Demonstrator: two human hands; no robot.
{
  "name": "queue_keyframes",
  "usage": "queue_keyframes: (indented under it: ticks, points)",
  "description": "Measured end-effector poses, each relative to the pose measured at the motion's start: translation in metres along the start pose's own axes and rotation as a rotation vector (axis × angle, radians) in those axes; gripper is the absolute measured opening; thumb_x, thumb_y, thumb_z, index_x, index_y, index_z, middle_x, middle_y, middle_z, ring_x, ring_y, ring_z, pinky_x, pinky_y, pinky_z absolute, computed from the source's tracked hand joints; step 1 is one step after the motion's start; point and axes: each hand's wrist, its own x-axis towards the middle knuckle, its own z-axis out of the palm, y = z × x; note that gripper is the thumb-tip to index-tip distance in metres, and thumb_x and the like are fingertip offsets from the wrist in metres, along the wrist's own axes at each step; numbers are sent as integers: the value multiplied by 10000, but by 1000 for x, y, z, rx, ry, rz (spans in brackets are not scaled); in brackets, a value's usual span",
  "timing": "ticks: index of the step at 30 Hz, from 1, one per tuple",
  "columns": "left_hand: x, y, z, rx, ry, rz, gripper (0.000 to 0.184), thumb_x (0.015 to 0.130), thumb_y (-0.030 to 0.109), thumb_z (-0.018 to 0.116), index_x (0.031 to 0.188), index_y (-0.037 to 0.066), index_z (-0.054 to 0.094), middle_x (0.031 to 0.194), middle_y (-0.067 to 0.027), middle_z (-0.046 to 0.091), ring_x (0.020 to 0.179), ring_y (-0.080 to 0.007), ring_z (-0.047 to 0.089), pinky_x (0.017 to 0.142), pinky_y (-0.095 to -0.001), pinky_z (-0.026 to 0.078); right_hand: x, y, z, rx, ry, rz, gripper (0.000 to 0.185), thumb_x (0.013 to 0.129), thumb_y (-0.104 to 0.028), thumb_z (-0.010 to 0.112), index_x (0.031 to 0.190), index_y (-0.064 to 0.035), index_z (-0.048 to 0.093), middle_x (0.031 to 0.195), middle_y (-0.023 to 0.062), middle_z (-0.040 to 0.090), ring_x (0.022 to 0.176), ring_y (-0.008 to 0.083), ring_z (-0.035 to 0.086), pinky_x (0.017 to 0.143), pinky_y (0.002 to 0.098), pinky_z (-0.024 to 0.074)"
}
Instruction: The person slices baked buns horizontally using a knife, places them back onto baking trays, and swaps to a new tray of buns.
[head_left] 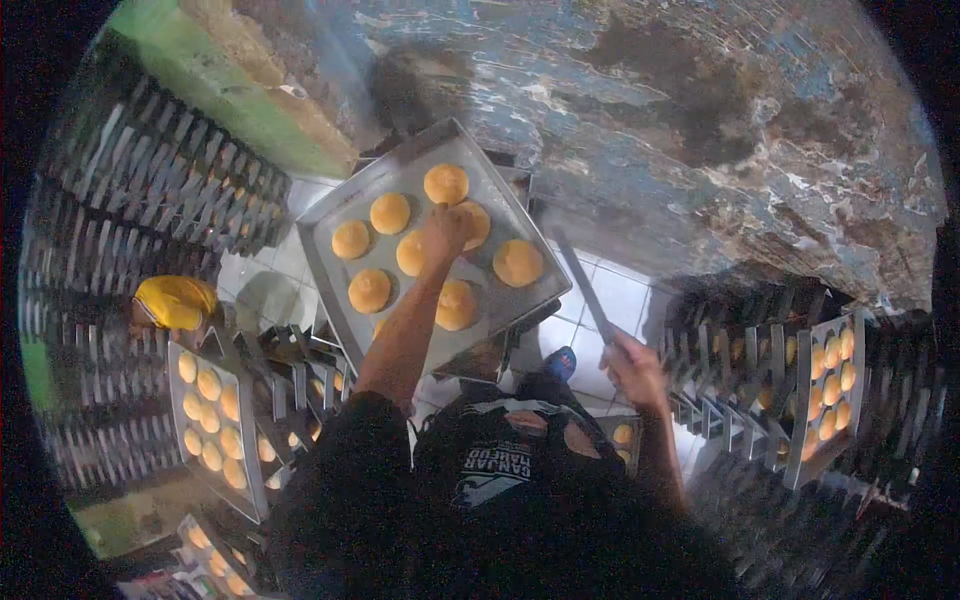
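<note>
A square metal tray (pixel 325 270) with several round golden buns sits tilted in front of me. My left hand (pixel 447 232) reaches over its middle, fingers closed on a bun (pixel 474 228) that they partly cover. Close by lie a bun (pixel 446 184) beyond the fingers and another bun (pixel 411 254) partly behind the hand. Off the tray's right side, my right hand (pixel 634 372) grips one end of a long, flat grey bar (pixel 584 282), perhaps a blade. The bar points up and away; its exact kind is unclear.
Racks (pixel 170 190) of stacked trays line the left. A tray of buns (pixel 262 470) juts out at lower left, and another tray of buns (pixel 804 440) at right. A person in a yellow top (pixel 176 302) is at left. A worn, peeling wall (pixel 700 130) stands ahead.
</note>
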Motion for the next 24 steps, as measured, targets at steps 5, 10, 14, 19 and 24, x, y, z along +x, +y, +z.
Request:
queue_keyframes:
  ticks: [5, 10, 14, 19, 24]
  points:
    - [-11, 29, -32, -266, -219, -104, 552, 839, 322, 765, 1238, -23, 606, 1115, -214, 707, 1045, -347, 695, 893, -450, 532, -6, -54, 35, -81, -6, -159, 463, 956, -46, 569, 1416, -93, 585, 756, -3, 609, 529, 39, 470, 446, 214, 370]
    - [-47, 49, -45, -701, -240, 5, 662, 769, 325, 848, 1269, -25, 590, 1159, -148, 688, 1092, -269, 673, 922, -405, 539, 13, -51, 72, 41, 31, -219, 448, 995, -87, 580, 1442, -66, 551, 753, -11, 587, 529, 41, 453, 449, 213, 364]
    - [-54, 43, -36, -1325, -161, -41, 462, 896, 309, 759, 1229, 26, 611, 1094, -80, 685, 999, -190, 677, 843, -325, 573, 29, -60, 111, 129, 76, -368, 458, 1013, -129, 577, 1463, -62, 526, 754, -11, 587, 566, 40, 458, 496, 203, 376]
    - [-45, 22, -46, -2201, -388, -261, 410, 1003, 424, 617, 1272, 115, 600, 1133, -26, 706, 995, -178, 690, 857, -353, 576, 34, -74, 150, -110, 129, -458, 481, 1003, -153, 606, 1470, -80, 519, 770, 1, 611, 619, 75, 516, 576, 238, 447]
    - [-54, 32, -80, -2202, -320, -193, 401, 999, 436, 620, 1255, 128, 606, 1082, -14, 707, 965, -165, 689, 857, -344, 568, 23, -74, 177, -265, 235, -539, 428, 979, -178, 641, 1393, -83, 591, 879, 192, 725, 741, 217, 688, 710, 347, 535]
